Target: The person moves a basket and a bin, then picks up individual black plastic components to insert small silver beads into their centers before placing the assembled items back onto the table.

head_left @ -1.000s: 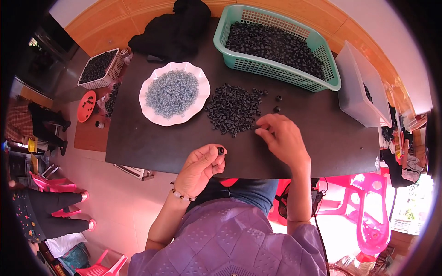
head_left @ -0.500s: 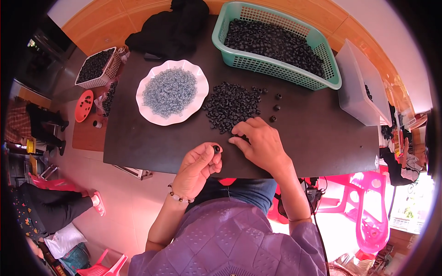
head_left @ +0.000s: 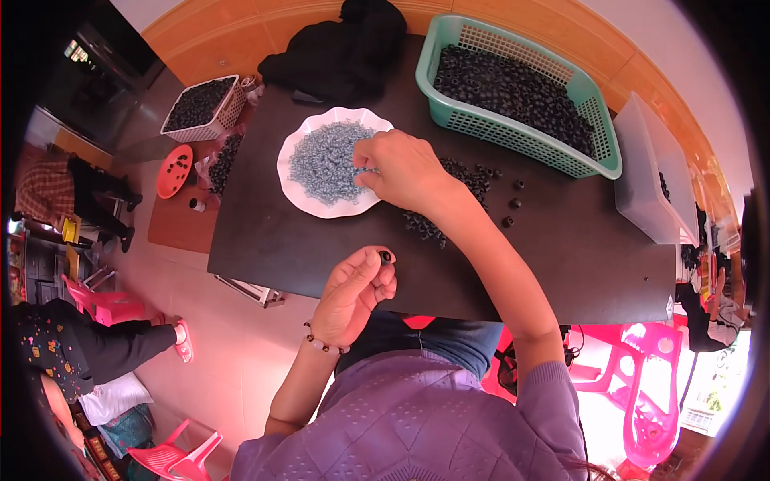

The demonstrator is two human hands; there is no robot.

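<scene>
My left hand point(head_left: 350, 297) is raised at the table's near edge, its thumb and fingers pinching a small black ring-shaped part point(head_left: 386, 257) with a hole in its end. Over the right side of a white wavy-rimmed plate point(head_left: 286, 164), my right hand point(head_left: 405, 172) reaches into a heap of small clear bluish pieces point(head_left: 325, 160). Its thumb and fingers are bent together at the heap; whatever is between them is too small to make out. A pile of small black parts point(head_left: 475, 178) lies on the dark table, partly hidden by my right forearm.
A green basket point(head_left: 513, 136) full of black parts stands at the back right, beside a clear plastic bin point(head_left: 654, 180). Several loose black parts point(head_left: 515, 204) lie before the basket. Black cloth point(head_left: 337, 52) sits at the back. Other people stand at the left.
My right hand has moved from the near edge of the black pile up and left to the plate. The left hand still holds the black part. The whole view has shifted slightly.
</scene>
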